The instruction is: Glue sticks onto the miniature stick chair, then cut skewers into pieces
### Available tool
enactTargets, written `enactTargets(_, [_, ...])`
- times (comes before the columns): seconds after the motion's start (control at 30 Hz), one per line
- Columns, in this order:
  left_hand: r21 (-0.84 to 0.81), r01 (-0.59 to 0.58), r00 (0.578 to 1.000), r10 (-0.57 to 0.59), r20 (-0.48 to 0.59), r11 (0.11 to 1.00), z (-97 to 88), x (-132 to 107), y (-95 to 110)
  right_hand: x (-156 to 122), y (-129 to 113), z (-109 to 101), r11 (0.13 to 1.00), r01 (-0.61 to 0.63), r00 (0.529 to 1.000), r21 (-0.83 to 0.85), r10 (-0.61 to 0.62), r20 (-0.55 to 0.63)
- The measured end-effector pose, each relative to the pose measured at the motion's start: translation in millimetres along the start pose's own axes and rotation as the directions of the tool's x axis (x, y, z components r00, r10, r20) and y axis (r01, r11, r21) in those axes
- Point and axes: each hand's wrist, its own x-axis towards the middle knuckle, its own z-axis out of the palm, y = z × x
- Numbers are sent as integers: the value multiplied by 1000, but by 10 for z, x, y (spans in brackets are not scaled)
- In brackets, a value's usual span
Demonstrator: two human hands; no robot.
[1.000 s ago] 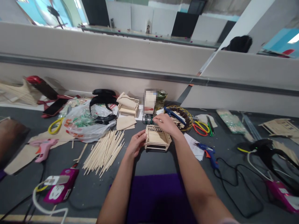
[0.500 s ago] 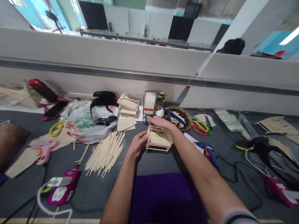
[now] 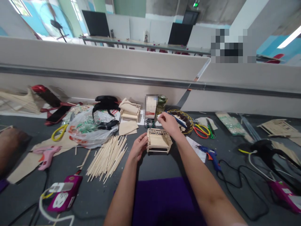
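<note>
A miniature bench of thin wooden sticks [image 3: 159, 142], with a lattice back and a slatted seat, stands upright on the dark table. My left hand [image 3: 139, 147] is closed on its left end, the fingers at the side frame. Just beyond the bench's back right corner, my right hand [image 3: 168, 125] is raised with its fingers curled together; what they hold, if anything, I cannot make out. It is apart from the bench, between a propped phone [image 3: 150, 108] and a wicker basket [image 3: 190, 123] of short sticks.
Loose sticks [image 3: 107, 158] lie left of my arm, near a plastic bag [image 3: 88, 133] and a pink glue gun [image 3: 48, 153]. To the right are a blue glue gun [image 3: 213, 157] with its cord and scissors [image 3: 202, 131]. Another person's hand [image 3: 13, 150] shows at far left.
My right hand has come off the bench's back and moved right, toward the basket. My left hand stays on the bench's left end. The view has tilted up slightly.
</note>
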Motion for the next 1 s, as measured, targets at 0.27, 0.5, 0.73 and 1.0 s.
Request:
enactTargets(0.27, [13, -48, 997, 49, -67, 999, 2, -29, 37, -595, 92, -180, 907, -42, 835, 420, 263, -483])
enactTargets(0.5, [-46, -57, 998, 55, -43, 997, 15, -62, 81, -737, 441, -66, 866, -130, 822, 483, 366, -437])
enactTargets(0.73, [-98, -12, 1000, 10, -22, 995, -52, -38, 62, -651, 675, 82, 835, -107, 902, 540, 310, -300])
enactTargets(1.0, [-69, 12, 1000, -14, -28, 998, -43, -27, 42, -637, 572, 161, 797, -220, 933, 562, 340, -115])
